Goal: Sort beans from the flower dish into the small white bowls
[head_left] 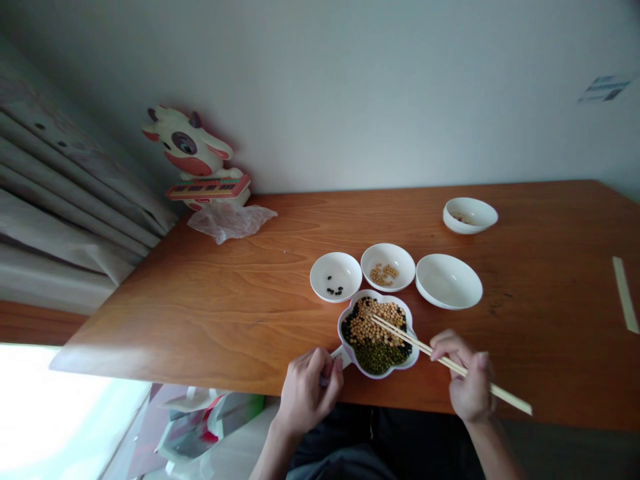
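Note:
My right hand [465,380] grips a pair of wooden chopsticks [425,347]; their tips rest in the yellow beans of a flower-shaped white bowl [414,331] near the table's front edge. That bowl holds mixed yellow, black and green beans. My left hand [310,387] is closed on the bowl's small handle [343,357] at its left side. Behind the bowl stand three small white dishes: the left one [336,276] holds a few black beans, the middle one [388,266] holds yellow beans, the right one [449,281] looks empty.
A fourth white dish [470,215] sits farther back right. A cow-shaped toy [197,160] and a crumpled clear plastic bag [231,220] stand at the back left by the wall. A curtain [60,200] hangs at left. A paper strip [625,293] lies at the table's right.

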Action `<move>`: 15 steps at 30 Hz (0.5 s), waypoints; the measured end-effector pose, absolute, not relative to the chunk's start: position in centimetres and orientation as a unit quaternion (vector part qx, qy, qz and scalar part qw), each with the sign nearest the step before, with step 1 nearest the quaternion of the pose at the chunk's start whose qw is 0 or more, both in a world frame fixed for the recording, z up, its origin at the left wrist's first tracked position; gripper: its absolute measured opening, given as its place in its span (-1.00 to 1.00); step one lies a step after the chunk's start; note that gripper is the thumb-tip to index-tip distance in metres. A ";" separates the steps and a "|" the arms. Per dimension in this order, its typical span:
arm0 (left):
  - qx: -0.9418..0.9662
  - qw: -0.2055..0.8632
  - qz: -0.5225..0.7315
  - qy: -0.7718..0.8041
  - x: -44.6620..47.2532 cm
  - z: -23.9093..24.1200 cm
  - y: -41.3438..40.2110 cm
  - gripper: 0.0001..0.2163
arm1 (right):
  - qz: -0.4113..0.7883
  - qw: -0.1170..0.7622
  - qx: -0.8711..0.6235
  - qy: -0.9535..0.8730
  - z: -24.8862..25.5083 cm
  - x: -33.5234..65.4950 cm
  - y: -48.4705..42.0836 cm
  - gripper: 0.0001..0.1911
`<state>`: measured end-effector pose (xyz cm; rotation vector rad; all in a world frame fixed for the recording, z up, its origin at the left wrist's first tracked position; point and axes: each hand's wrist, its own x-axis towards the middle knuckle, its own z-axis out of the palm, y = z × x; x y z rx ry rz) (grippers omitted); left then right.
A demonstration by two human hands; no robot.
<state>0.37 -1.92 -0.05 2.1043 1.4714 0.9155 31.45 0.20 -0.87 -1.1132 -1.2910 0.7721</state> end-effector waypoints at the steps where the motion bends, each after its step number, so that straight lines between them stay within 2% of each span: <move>1: 0.755 0.206 0.328 0.528 0.4 -0.1 -1.9 -0.74 | 0.330 0.596 -0.479 -0.554 -0.8 31.4 0.2 -0.22; 7: 0.756 0.209 0.326 0.528 0.3 -0.2 -1.9 -0.75 | 0.329 0.589 -0.489 -0.553 -0.6 31.1 0.4 -0.15; 15: 0.756 0.202 0.328 0.529 0.4 -0.1 -1.9 -0.75 | 0.316 0.576 -0.499 -0.564 -0.8 30.9 0.8 -0.27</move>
